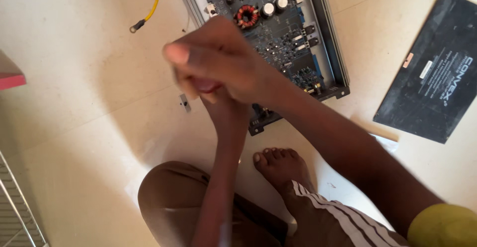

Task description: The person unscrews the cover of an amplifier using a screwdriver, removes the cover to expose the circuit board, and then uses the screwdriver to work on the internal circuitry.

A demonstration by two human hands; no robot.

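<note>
Two bare hands meet at centre, blurred.

Near: a bent knee in tan cloth (174,197), a bare foot (280,165) on the pale tiled floor (74,142), and a striped trouser leg (338,217); the person sits on the floor, working close over it.

Middle: the right hand (223,68) lies folded over the left hand (218,105), fingers curled together; whether anything is pinched between them cannot be told. A small grey metal piece (185,103) lies on the tile just left of the hands.

Far: an opened amplifier chassis (278,33), lid off so the dark circuit board shows, with a copper-wound coil (247,16) and silver capacitors, sits just beyond the hands. A yellow wire (151,6) with a ring terminal trails far left. A flat black rectangular panel (432,73), bearing white lettering and a small pale label, lies apart at far right. A red edge (10,75) shows at left.
</note>
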